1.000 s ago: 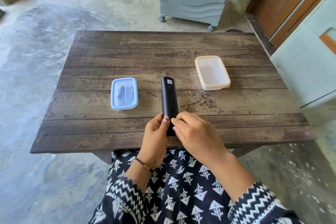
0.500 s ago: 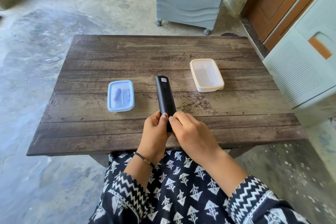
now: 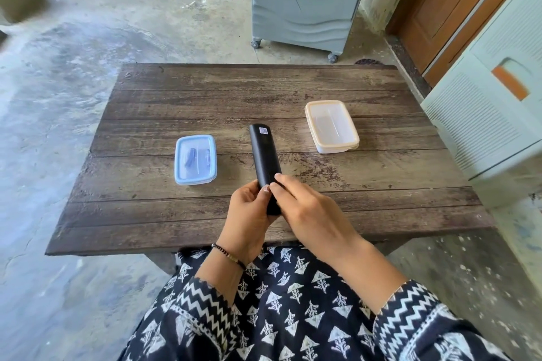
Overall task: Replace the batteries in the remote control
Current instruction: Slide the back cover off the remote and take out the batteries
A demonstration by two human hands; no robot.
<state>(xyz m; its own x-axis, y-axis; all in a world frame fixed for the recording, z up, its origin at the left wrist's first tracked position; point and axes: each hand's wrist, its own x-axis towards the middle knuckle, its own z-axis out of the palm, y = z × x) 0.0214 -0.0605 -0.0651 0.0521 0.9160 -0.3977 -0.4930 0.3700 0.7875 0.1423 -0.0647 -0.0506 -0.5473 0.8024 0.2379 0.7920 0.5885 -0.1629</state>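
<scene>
A black remote control (image 3: 264, 155) is held back side up over the wooden table (image 3: 264, 91), its far end with a small sticker pointing away from me. My left hand (image 3: 247, 218) grips its near end from the left, thumb on the back. My right hand (image 3: 305, 211) wraps the near end from the right, fingers pressing on the back cover. A blue lidded box (image 3: 195, 159) with small dark items inside, likely batteries, sits to the left. A cream-rimmed clear box (image 3: 331, 126) sits to the right.
A grey air cooler on wheels (image 3: 305, 0) stands beyond the table's far edge. A pale green cabinet (image 3: 492, 114) is close to the table's right side, and a wooden door (image 3: 445, 9) lies behind it. Concrete floor surrounds the table.
Both hands have kept hold of the remote's near end. The remote has tilted slightly, far end leaning left, and my right fingers have slid a little further up its back.
</scene>
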